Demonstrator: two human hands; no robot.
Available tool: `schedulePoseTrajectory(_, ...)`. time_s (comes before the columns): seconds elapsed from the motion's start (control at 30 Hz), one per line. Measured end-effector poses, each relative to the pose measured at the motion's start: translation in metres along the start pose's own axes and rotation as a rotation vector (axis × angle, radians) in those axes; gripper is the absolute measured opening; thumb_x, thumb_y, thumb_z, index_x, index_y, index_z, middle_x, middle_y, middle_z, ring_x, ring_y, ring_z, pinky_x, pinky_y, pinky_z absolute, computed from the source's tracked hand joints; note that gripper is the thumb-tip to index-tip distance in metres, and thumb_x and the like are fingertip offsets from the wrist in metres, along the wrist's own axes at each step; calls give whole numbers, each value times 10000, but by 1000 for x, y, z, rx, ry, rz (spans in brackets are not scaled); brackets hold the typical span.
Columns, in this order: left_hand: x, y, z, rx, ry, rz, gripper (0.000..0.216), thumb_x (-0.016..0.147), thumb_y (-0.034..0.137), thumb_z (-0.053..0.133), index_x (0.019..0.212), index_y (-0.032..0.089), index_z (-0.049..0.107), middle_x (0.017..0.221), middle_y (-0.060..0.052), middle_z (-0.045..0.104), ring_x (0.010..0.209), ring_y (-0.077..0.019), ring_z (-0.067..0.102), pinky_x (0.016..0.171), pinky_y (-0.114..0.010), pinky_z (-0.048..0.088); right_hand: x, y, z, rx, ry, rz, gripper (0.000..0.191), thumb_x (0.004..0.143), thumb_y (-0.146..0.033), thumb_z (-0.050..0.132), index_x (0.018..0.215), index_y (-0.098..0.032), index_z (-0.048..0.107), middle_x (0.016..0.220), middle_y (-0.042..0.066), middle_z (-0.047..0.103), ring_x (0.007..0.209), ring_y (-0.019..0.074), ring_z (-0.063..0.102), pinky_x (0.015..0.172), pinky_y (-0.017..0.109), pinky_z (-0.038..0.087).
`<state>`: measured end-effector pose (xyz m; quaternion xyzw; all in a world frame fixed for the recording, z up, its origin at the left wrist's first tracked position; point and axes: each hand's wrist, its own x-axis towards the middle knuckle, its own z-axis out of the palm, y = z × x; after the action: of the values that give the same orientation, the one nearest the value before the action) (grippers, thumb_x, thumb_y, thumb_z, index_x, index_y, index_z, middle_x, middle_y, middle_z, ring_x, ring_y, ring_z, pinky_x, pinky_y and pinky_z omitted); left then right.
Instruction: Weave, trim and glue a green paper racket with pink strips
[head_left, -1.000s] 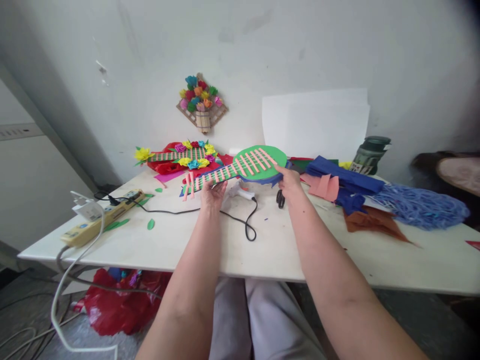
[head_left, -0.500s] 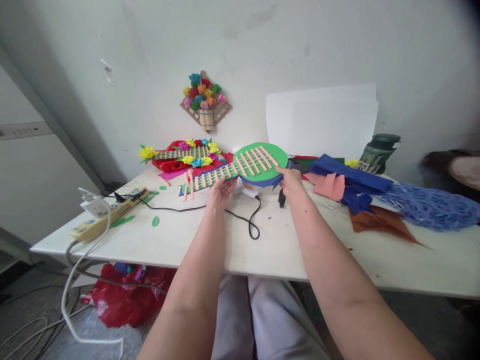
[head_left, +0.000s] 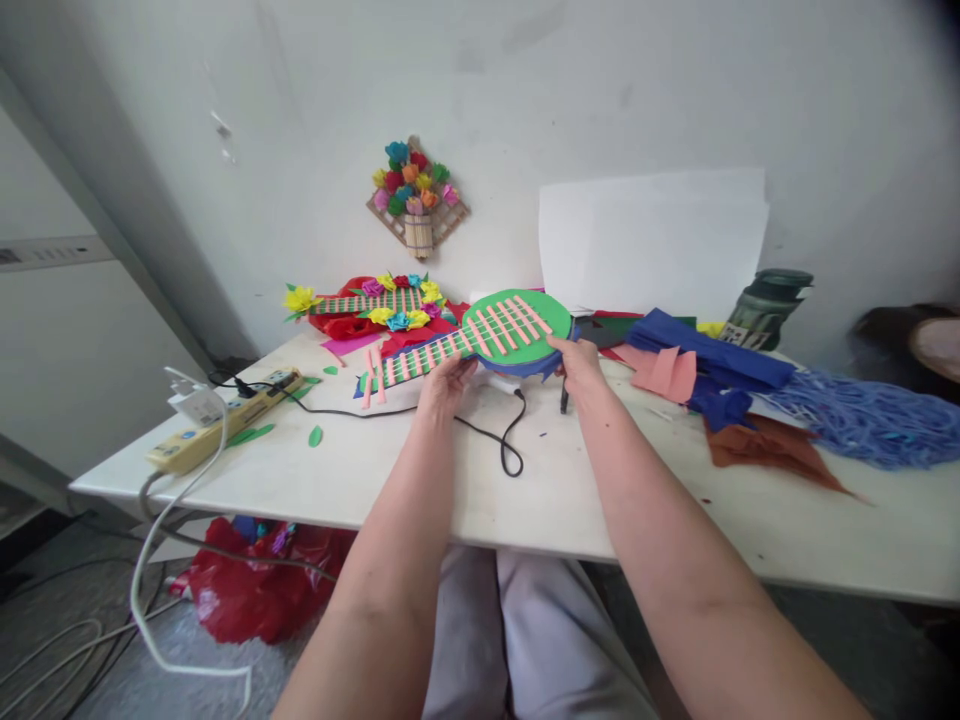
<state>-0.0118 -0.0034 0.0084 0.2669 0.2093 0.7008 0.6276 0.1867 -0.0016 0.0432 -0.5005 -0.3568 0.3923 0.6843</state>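
Observation:
A green paper craft lute (head_left: 517, 345) with pink crossbars, pale strings and a dark blue back is held up over the table. My left hand (head_left: 448, 378) grips it from below where the neck meets the round body. At the body's lower right edge, my right hand (head_left: 576, 362) pinches the rim with the thumb on top. Pink pegs stick out at the neck's far left end. Partly hidden beneath the lute lies a white tool (head_left: 501, 383) with a black cord. Behind it to the left rests a similar lute decorated with paper flowers (head_left: 397, 304).
A power strip (head_left: 225, 420) with plugs sits at the table's left. On the right are blue folded paper (head_left: 705, 348), pink paper (head_left: 660, 372), brown paper (head_left: 772, 455), blue yarn (head_left: 870, 415) and a dark bottle (head_left: 769, 308). White sheets (head_left: 652, 240) lean against the wall.
The lute has tilted slightly, its neck end dipping a little lower and to the left. Both hands keep their hold. The whole view has shifted slightly.

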Motion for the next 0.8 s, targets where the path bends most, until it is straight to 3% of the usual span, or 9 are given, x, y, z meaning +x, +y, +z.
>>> schedulePoseTrajectory(0.17,0,1,0,11,39,-5,111,684,73,565,762,140,608,716,-37,678,751,-158,651,823,-320,491,3,6,-1,-5,-69,-24,207,607,-269,670,728,-134,571,470,-41,531,338,82,443,309,208,387)
schedulePoseTrajectory(0.37,-3,4,4,-44,98,-4,73,695,83,546,734,129,587,711,-53,673,729,-169,651,810,-325,497,2,7,-6,-34,-236,-37,347,604,-403,708,766,-116,598,547,-2,591,411,90,506,368,209,441)
schedulePoseTrajectory(0.63,0,3,2,-86,134,4,165,738,85,513,873,117,601,752,-72,674,852,-183,639,854,-331,482,-4,-2,-17,-109,-574,27,356,632,-429,696,595,-99,570,481,47,589,423,97,525,395,182,395)
schedulePoseTrajectory(0.8,1,2,1,-104,109,45,155,775,91,487,873,132,601,782,-63,679,832,-161,641,851,-330,483,-7,1,-18,-374,-697,60,503,704,-570,548,491,-114,552,352,24,500,329,85,438,356,191,360)
